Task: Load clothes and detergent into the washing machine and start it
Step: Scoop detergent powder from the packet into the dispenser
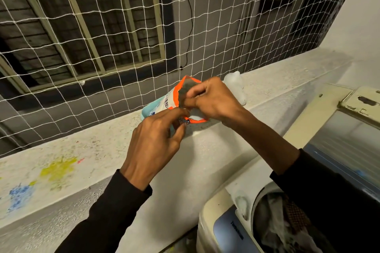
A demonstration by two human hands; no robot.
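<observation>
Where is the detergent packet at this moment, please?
In the head view, the detergent packet stands near the middle, on the speckled ledge before the net, held at its open top by the left hand and right hand.

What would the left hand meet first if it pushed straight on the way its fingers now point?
Probably the detergent pouch, whose near edge the left hand already pinches; the right hand lies just beyond, though depth is unclear.
</observation>
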